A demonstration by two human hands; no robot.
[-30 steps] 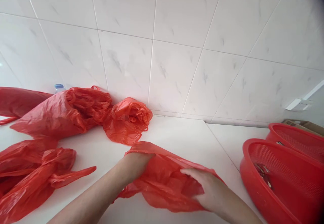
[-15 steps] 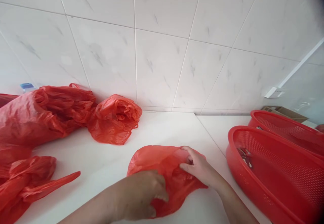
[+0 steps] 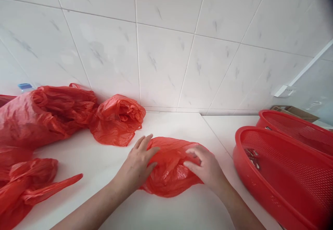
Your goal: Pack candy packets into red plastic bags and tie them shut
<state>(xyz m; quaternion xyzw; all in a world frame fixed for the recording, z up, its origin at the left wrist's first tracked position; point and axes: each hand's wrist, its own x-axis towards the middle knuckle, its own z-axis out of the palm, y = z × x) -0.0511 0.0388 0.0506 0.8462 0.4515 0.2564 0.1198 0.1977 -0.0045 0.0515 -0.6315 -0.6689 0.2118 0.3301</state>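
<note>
A thin red plastic bag (image 3: 170, 172) lies on the white table, its mouth spread and facing up. At its left rim rests my left hand (image 3: 137, 162), fingers stretched apart and the thumb over the bag. My right hand (image 3: 208, 167) is at the opposite rim, thumb and index finger curved but apart over the plastic. Some of its other fingers are hidden behind the hand. Whether either palm presses on the bag I cannot tell.
Large red plastic bundles (image 3: 49, 119) and a crumpled red bag (image 3: 118, 119) sit at the left. A knotted red bag (image 3: 33, 178) is nearer. On the right stand a red perforated basket (image 3: 262, 178) holding small red-and-white pieces and another basket (image 3: 293, 122). A tiled wall (image 3: 166, 63) rises behind.
My left hand has moved from inside the bag's near side up to its left rim, and its fingers have spread. The bag has shifted slightly away and changed shape. My right hand stays nearly in place.
</note>
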